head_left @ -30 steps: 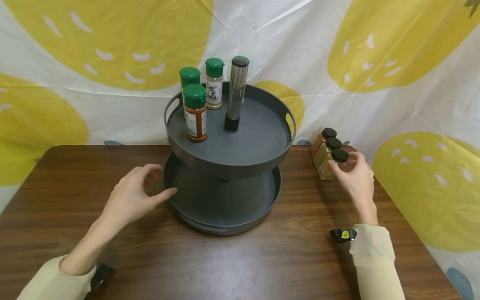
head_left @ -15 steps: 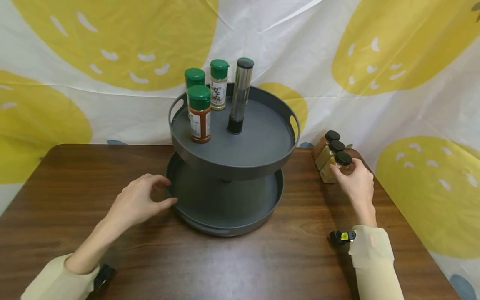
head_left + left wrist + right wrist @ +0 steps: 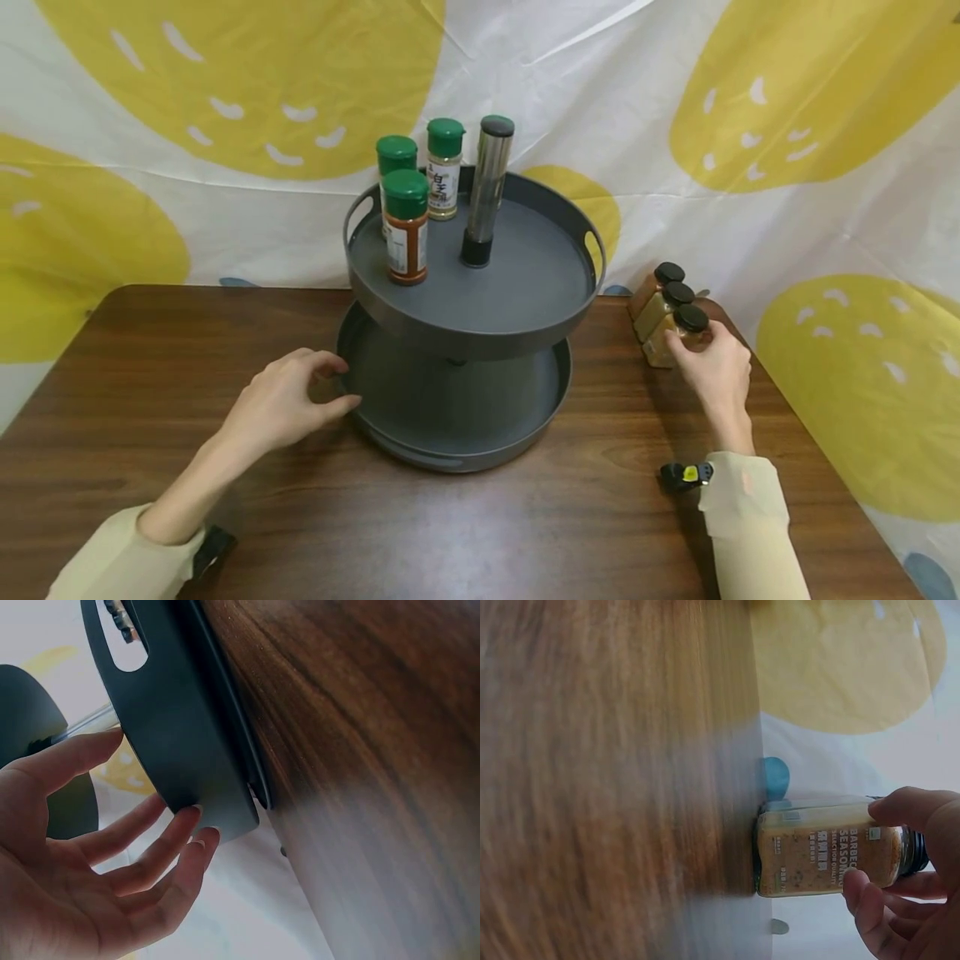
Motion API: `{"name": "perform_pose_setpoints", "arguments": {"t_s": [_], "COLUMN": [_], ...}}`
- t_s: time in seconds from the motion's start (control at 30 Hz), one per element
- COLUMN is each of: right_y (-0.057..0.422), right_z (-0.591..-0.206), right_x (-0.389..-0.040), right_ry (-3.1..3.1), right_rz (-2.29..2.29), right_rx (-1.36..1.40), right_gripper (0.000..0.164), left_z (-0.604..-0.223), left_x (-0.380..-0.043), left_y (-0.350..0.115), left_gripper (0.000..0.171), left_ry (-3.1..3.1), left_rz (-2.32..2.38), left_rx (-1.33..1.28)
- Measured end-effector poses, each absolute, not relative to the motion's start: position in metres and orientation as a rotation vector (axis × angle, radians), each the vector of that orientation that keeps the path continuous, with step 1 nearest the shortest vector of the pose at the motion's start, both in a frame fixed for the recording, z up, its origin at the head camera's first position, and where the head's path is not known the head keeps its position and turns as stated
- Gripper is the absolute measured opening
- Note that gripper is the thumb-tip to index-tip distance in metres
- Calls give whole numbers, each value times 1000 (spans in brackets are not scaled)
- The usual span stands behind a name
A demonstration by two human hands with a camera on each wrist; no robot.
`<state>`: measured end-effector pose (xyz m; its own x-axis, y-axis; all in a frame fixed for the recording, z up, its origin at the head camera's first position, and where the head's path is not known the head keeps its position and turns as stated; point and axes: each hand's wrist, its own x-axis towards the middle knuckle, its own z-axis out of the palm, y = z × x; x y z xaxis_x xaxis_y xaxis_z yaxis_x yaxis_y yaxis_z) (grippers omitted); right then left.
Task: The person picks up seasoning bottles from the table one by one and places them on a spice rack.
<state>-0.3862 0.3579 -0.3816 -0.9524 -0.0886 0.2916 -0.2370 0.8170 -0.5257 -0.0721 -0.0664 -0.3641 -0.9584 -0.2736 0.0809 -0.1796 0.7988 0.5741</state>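
Note:
In the head view my right hand (image 3: 716, 371) pinches the nearest of three black-capped seasoning jars. That seasoning jar (image 3: 810, 855) is square, labelled "barbecue seasoning", and stands upright on the table; thumb and fingers lie on opposite sides of it below the cap. My left hand (image 3: 281, 404) is at the left edge of the lower tray (image 3: 457, 458) of a dark grey two-tier turntable. Its spread thumb and fingers touch the tray's rim and outer wall (image 3: 176, 742) in the left wrist view, without gripping. The upper tray (image 3: 525, 283) overhangs the lower one.
On the upper tray stand several green-capped spice bottles (image 3: 407, 242) and a tall steel grinder (image 3: 487, 187). Two more jars (image 3: 652, 312) stand in line behind the held one. A patterned cloth (image 3: 562, 83) hangs behind the brown wooden table (image 3: 450, 542).
My left hand has moved down and slightly right to the lower tray's edge. The fingers of my right hand have closed in on the nearest seasoning jar. The head view has shifted slightly.

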Motion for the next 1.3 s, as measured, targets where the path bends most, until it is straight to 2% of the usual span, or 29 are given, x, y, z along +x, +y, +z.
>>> {"name": "perform_pose_setpoints", "arguments": {"t_s": [0.6,0.93,1.3], "right_y": [360,353,334], "right_z": [-387,-370,-348], "right_x": [-388,-380,-353], "right_ry": [-2586,-2460,-2345], "right_rz": [892,963,1116], "right_rx": [241,276,374], "right_gripper": [43,40,35], "left_z": [-366,-366,-366], "left_x": [-76,-77,-76], "left_y": [-61,-61,-60], "left_gripper": [44,44,43], "left_ry": [-2816,-2809,-2813], "left_rz": [-871,-850,-845], "left_rx": [359,348,347]}}
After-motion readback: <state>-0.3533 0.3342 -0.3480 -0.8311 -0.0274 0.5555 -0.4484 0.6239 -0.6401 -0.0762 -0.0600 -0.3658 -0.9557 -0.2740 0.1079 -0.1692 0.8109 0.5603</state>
